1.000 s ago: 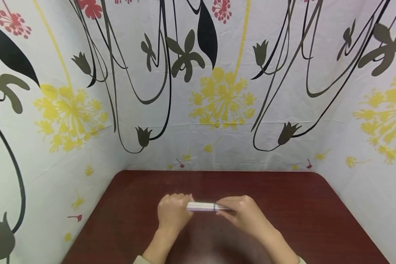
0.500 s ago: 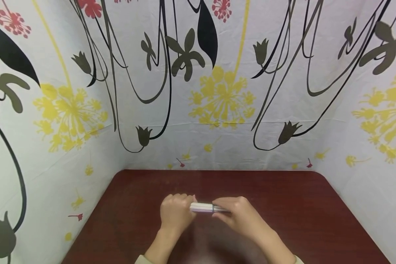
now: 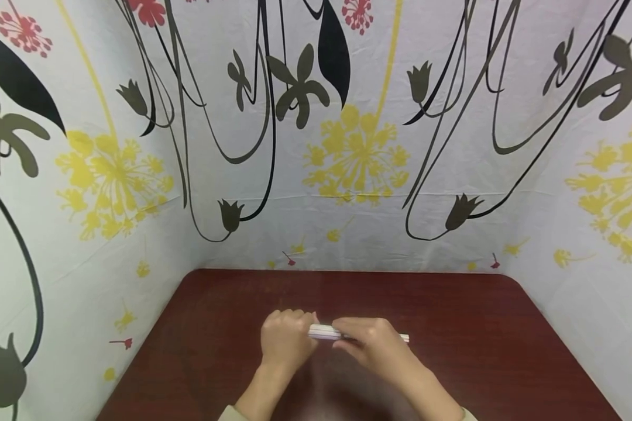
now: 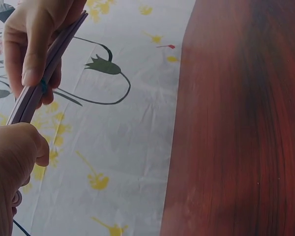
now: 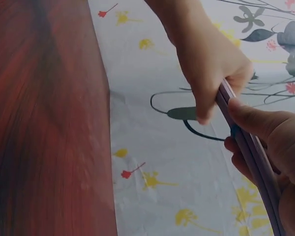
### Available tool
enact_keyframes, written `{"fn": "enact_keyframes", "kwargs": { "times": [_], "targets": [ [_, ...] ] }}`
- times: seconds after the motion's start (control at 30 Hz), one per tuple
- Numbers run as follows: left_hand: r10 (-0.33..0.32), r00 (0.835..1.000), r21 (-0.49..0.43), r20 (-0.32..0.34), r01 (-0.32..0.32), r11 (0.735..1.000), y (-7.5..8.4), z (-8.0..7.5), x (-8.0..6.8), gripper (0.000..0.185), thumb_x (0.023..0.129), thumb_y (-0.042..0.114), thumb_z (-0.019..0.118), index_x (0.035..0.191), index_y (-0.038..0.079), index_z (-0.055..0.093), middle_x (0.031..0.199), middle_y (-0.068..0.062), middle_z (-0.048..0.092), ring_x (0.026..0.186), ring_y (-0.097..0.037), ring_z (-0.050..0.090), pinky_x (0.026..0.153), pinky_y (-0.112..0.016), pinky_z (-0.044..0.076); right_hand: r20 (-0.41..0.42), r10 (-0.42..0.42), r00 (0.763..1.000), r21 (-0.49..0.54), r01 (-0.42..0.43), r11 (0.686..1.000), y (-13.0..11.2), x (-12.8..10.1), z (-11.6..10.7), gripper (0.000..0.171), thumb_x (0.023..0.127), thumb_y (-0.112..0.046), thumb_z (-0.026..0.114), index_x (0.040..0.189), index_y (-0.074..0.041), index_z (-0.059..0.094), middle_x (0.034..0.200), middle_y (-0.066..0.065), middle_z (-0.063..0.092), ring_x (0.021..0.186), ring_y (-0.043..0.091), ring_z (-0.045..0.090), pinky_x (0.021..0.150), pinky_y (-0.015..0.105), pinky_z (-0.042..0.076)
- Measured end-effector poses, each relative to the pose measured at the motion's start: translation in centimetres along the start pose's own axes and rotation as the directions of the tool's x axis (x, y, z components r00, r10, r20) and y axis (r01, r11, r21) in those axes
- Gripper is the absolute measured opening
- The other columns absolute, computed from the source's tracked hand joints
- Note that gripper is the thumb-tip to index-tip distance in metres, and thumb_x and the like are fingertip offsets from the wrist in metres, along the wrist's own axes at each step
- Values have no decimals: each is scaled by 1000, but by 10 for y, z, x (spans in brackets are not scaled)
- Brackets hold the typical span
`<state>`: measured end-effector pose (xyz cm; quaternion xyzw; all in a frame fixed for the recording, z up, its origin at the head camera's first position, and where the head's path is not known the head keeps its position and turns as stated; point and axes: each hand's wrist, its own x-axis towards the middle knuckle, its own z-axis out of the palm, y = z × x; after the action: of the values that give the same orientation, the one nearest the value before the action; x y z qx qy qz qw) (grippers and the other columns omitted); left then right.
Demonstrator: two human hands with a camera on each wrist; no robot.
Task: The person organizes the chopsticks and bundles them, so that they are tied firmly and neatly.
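A slim bundle of long, thin, pale sticks [image 3: 322, 332] is held level above the table, white in the head view and lilac in the wrist views. My left hand [image 3: 287, 339] grips its left part in a fist, hiding that stretch. Further right, my right hand [image 3: 371, 342] pinches the bundle between thumb and fingers, and the right end sticks out past the hand. A blue-green band [image 4: 44, 87] circles the sticks beside the right fingers in the left wrist view. Below the left fist there, a small curled lilac piece [image 4: 17, 198] shows; what it is I cannot tell.
The dark red-brown tabletop [image 3: 442, 310] has rounded far corners. White cloth [image 3: 316, 175] printed with flowers and stems surrounds it at the back and both sides. Pale sleeve cuffs show at the bottom edge of the head view.
The right hand has shifted left, closer to the left hand, and its fingers now cover the band in the head view. The left hand has moved slightly right. The bundle's right end has come into sight.
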<state>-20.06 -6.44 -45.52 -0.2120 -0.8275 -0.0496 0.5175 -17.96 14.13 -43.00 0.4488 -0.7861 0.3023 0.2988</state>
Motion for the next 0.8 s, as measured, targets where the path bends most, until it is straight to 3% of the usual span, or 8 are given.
{"fn": "enact_keyframes", "kwargs": {
  "times": [0.2, 0.4, 0.53, 0.8],
  "targets": [
    [-13, 1000, 6, 17, 12, 1000, -6, -1, -2, 28, 71, 17, 72, 49, 14, 55, 46, 2, 49, 38, -16, 43, 42, -29, 29, -43, -15, 999, 8, 16, 1000, 5, -3, -6, 39, 66, -4, 90, 102, -5, 74, 95, 3, 76, 83, 13, 74, 75, 20, 56],
    [-24, 1000, -7, 9, 24, 1000, -2, -2, 0, 27, 72, 17, 70, 50, 14, 56, 46, 2, 50, 38, -16, 43, 42, -29, 29, -51, -29, 998, -93, 25, 995, -1, 3, -1, 35, 68, -10, 90, 98, -10, 73, 91, -4, 75, 77, 6, 71, 70, 19, 55],
    [-17, 1000, -3, 3, 17, 1000, -3, -4, 0, 28, 74, 18, 66, 49, 14, 54, 46, 2, 49, 37, -16, 42, 42, -29, 29, -46, -33, 998, -103, 28, 994, -2, 3, 2, 36, 68, -12, 91, 99, -10, 73, 92, -3, 75, 78, 7, 71, 71, 21, 56],
    [-58, 998, -25, 27, 58, 998, -14, -3, -4, 25, 76, 19, 66, 53, 13, 59, 48, 3, 53, 40, -17, 45, 43, -29, 31, -58, -13, 998, -173, 3, 985, 11, -8, -10, 34, 69, -17, 90, 100, -11, 78, 90, -4, 76, 74, 7, 72, 66, 25, 56]
  ]
}}
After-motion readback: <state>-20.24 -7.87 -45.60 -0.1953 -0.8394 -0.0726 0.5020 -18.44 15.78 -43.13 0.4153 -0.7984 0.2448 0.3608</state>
